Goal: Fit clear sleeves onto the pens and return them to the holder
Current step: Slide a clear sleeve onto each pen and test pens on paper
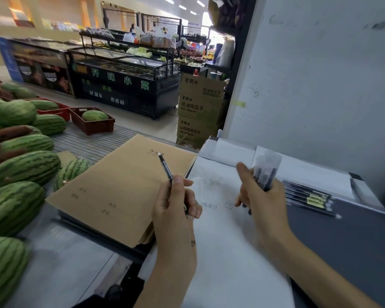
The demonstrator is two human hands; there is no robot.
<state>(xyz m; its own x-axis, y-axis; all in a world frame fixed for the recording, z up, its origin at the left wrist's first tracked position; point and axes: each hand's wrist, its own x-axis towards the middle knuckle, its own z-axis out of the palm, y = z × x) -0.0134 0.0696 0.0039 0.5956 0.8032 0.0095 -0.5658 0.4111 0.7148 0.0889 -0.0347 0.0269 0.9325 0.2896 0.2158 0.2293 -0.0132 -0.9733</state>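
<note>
Fingers of the left hand (176,203) curl round a single pen (166,166), tip raised, at the left edge of the white sheet (220,241). Right hand (260,196), above the sheet, grips a blurred bundle of pens (266,174) in clear plastic. More pens (307,196) lie in a row just right of the sheet.

At a shop counter, a person's left hand (176,207) pinches a single pen (166,167), tip up, over a stack of brown notebooks (120,187) — while the right hand (260,196) grips a bunch of dark pens (266,172) topped with clear plastic (blurred). A row of pens (309,197) lies at right; watermelons (25,167) crowd the left.
</note>
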